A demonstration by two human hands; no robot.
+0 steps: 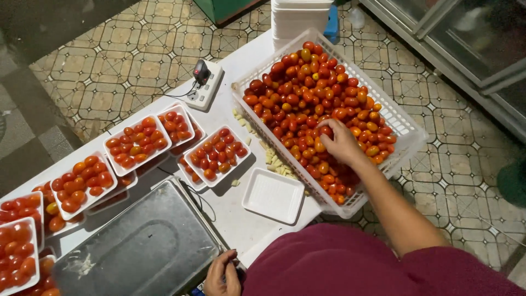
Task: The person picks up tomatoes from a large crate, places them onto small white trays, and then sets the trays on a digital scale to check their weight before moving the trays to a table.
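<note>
Hundreds of red and orange cherry tomatoes (307,93) are lying heaped in a white plastic crate (408,129) that is sitting on the right end of the white table (235,219). The right hand (341,141) is reaching into the heap, its grip closing around a red tomato (326,130) near the crate's middle. The left hand (222,275) is hovering at the table's near edge beside a grey metal scale platform (137,246); whether its grip is holding anything cannot be told. An empty white foam tray (273,195) is lying just beside the crate, and several filled trays of tomatoes (137,143) are lining the table's left side.
</note>
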